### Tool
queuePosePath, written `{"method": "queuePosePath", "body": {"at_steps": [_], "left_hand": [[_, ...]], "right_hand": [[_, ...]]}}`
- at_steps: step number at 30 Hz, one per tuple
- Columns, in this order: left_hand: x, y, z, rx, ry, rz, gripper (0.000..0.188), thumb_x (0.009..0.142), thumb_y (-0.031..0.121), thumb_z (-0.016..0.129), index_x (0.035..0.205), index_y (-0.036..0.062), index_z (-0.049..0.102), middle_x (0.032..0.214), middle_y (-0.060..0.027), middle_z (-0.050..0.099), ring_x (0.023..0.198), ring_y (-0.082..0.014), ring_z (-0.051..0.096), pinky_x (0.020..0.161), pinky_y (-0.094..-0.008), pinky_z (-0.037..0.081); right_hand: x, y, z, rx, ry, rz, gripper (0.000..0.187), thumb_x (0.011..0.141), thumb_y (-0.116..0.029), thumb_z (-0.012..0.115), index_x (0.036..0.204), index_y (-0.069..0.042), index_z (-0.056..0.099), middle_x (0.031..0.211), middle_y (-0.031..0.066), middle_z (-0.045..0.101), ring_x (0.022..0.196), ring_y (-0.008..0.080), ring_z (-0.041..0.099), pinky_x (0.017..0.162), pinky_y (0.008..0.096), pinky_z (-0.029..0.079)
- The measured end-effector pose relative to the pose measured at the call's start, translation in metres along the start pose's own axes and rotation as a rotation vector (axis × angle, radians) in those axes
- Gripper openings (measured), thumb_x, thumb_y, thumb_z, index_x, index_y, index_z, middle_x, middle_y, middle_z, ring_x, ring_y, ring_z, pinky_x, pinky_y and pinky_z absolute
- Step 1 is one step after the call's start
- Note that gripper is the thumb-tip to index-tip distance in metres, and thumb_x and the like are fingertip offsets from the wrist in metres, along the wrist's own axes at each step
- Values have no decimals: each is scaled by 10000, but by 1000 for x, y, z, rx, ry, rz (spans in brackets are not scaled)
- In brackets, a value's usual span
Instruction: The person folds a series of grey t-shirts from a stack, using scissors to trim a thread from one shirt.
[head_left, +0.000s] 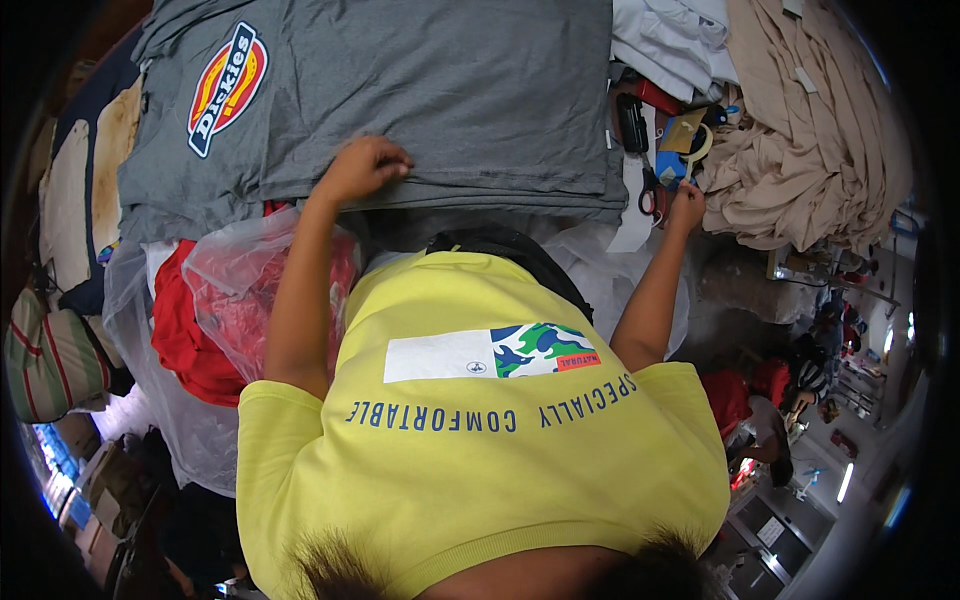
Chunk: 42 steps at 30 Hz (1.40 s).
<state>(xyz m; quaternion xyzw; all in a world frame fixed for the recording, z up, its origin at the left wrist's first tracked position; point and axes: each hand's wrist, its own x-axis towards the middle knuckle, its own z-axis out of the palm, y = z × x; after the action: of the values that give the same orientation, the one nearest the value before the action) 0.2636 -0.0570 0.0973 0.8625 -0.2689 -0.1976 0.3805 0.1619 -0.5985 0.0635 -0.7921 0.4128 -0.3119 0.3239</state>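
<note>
My left hand (365, 168) is over the front part of a grey T-shirt (480, 95) with a colourful printed badge, which lies on top of a stack of folded grey cloth. Its fingers are loosely bent and apart, and nothing shows in them. Out to the right, my right hand (686, 207) has its fingertips closed at the lower end of a pale roll of tape (703, 143). Just left of that hand lie black-handled scissors (650, 198) on a white paper strip (632, 215).
Beige cloth (800, 150) is heaped at the right, with white folded cloth (675, 45) behind the tools. A black tool (631, 122) lies near the stack. Clear plastic bags with red cloth (190, 335) hang at the left. Other people (765, 425) are farther off, lower right.
</note>
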Motion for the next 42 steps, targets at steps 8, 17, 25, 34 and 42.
{"method": "queuePosePath", "body": {"at_steps": [8, 17, 25, 34, 42], "left_hand": [[-41, 2, 38, 112, 429, 164, 177, 674, 53, 646, 848, 62, 615, 938, -48, 597, 899, -239, 533, 770, -319, 422], [-35, -5, 39, 57, 485, 100, 121, 693, 78, 639, 809, 59, 611, 848, -59, 601, 828, -241, 545, 718, -325, 435], [-26, 2, 18, 192, 407, 105, 119, 738, 158, 620, 797, 57, 604, 841, -84, 597, 819, -268, 548, 695, -352, 437], [20, -5, -13, 232, 378, 11, 206, 759, 226, 615, 818, 29, 610, 789, -121, 605, 759, -299, 569, 640, -363, 434], [47, -23, -21, 250, 382, 47, 222, 734, 239, 636, 801, 29, 610, 752, -126, 597, 718, -286, 561, 634, -353, 428]], "right_hand": [[2, 8, 2, -100, 38, -143, 166, 754, -147, 630, 793, 13, 607, 802, 131, 609, 743, 235, 572, 688, 322, 442], [-16, 38, 2, 36, -55, -222, 226, 814, -180, 591, 864, 32, 527, 963, 163, 571, 858, 235, 573, 766, 320, 454], [-148, -90, 15, -30, -551, -875, 546, 692, -191, 709, 1152, -75, 438, 1039, 69, 532, 1004, 244, 493, 955, 379, 303], [-117, -106, 52, 227, -824, -392, 444, 730, -82, 652, 1127, -77, 454, 714, 39, 606, 713, 111, 561, 740, 257, 422], [-105, -150, 85, -126, -463, -810, 377, 707, -150, 670, 1035, -65, 507, 841, 106, 553, 826, 290, 535, 706, 360, 421]]}}
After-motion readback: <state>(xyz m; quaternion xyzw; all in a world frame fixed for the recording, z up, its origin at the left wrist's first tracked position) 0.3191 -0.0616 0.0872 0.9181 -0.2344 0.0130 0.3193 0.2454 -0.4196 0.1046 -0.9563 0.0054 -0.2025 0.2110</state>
